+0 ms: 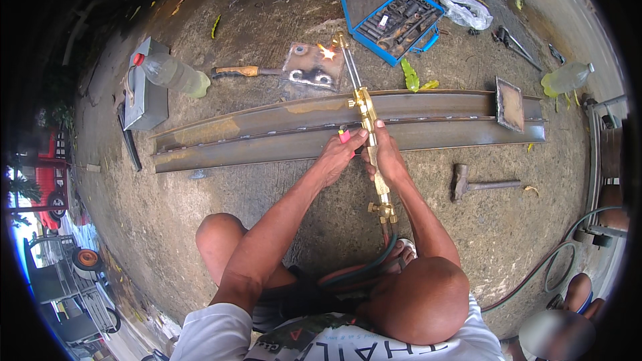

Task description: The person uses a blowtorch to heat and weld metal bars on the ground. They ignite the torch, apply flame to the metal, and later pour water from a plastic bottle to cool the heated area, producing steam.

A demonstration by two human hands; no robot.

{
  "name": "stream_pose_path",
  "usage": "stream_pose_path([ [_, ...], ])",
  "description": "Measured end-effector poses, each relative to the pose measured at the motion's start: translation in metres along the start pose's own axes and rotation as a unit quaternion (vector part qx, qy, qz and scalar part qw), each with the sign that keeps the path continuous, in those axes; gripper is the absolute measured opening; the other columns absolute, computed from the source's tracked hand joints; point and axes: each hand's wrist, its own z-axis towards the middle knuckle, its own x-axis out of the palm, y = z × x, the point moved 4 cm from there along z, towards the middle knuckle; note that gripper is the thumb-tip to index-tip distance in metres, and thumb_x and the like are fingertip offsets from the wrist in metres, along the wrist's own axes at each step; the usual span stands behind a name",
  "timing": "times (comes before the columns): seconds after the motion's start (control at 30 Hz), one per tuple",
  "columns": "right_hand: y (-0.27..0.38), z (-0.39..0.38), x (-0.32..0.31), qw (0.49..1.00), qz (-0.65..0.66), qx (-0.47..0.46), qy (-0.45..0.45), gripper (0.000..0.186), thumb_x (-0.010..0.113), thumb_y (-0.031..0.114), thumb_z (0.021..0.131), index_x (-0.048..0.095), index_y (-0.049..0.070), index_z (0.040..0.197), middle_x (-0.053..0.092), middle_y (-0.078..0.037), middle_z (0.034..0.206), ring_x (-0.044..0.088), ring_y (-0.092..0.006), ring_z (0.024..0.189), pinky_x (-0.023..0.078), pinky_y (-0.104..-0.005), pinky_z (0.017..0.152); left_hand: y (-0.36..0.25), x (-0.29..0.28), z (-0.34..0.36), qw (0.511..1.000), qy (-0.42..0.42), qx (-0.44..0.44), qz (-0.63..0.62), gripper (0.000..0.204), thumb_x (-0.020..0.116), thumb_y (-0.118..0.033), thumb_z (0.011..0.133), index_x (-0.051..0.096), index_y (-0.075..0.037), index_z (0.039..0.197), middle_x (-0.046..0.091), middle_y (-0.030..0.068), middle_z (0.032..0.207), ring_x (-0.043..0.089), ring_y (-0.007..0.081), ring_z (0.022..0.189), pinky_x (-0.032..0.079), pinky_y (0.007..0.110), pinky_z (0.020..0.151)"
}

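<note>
My right hand (pixel 384 154) grips a brass cutting torch (pixel 368 110), with hoses running from its lower end. A bright orange flame (pixel 328 52) shows just left of its tip. My left hand (pixel 341 154) holds a pink lighter (pixel 345 136), its thumb against the torch body. Beneath the torch lie two long steel beams (pixel 267 147) side by side, a square steel plate (pixel 509 103) standing on their right part. Above them, another plate (pixel 301 60) with welded rings lies beside a wooden-handled tool (pixel 237 71).
A blue socket case (pixel 384 37) and plastic bag (pixel 461 12) lie at top. Bottles (pixel 170 73) (pixel 565 79), a grey metal box (pixel 147 107) and a hammer (pixel 488 186) are around me on the concrete. A wheeled cart (pixel 608 167) stands right; another person (pixel 575 294) is at lower right.
</note>
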Motion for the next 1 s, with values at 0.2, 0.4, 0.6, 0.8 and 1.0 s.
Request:
stream_pose_path([
  [0.2,-0.0002,-0.0003,-0.0006,1.000,0.001,-0.002,-0.003,0.069,0.022,0.063,0.104,0.053,0.002,0.094,0.048,-0.004,0.064,0.045,-0.0131,0.044,0.041,-0.0330,0.040,0.0010,-0.0001,0.0004,1.000,0.001,-0.003,0.002,0.043,0.062,-0.052,0.098,0.068,-0.009,0.104,0.065,0.0013,0.087,0.055,0.0164,0.098,0.031,0.044,0.105],
  [0.4,-0.0012,0.0021,-0.0004,1.000,0.003,-0.013,0.009,0.070,0.022,0.063,0.104,0.053,0.001,0.095,0.048,-0.003,0.063,0.045,-0.0133,0.044,0.041,-0.0336,0.040,0.0039,-0.0025,0.0022,1.000,0.005,-0.005,-0.002,0.044,0.063,-0.052,0.098,0.068,-0.008,0.105,0.066,0.0023,0.088,0.055,0.0165,0.100,0.030,0.045,0.106],
  [0.6,-0.0035,0.0030,-0.0008,1.000,0.009,-0.011,0.006,0.067,0.023,0.066,0.103,0.053,0.006,0.096,0.047,-0.001,0.062,0.043,-0.0123,0.043,0.040,-0.0322,0.039,0.0007,0.0003,0.0001,1.000,0.001,0.002,-0.008,0.044,0.063,-0.052,0.098,0.068,-0.008,0.105,0.066,0.0027,0.088,0.055,0.0169,0.102,0.030,0.045,0.107],
  [0.8,-0.0021,0.0006,-0.0014,1.000,0.006,-0.006,0.001,0.067,0.024,0.065,0.103,0.053,0.006,0.095,0.047,-0.001,0.062,0.043,-0.0121,0.043,0.040,-0.0322,0.040,-0.0005,0.0016,-0.0003,1.000,0.015,-0.001,-0.011,0.045,0.063,-0.052,0.098,0.068,-0.008,0.105,0.066,0.0031,0.088,0.055,0.0175,0.103,0.029,0.045,0.109],
  [1.0,0.0010,-0.0012,-0.0004,1.000,0.007,-0.005,-0.005,0.069,0.022,0.063,0.104,0.053,0.003,0.090,0.048,-0.003,0.063,0.045,-0.0132,0.045,0.041,-0.0335,0.040,0.0006,0.0009,0.0001,1.000,0.001,0.004,-0.013,0.045,0.062,-0.051,0.098,0.068,-0.008,0.107,0.066,0.0033,0.087,0.056,0.0175,0.102,0.027,0.047,0.110],
])
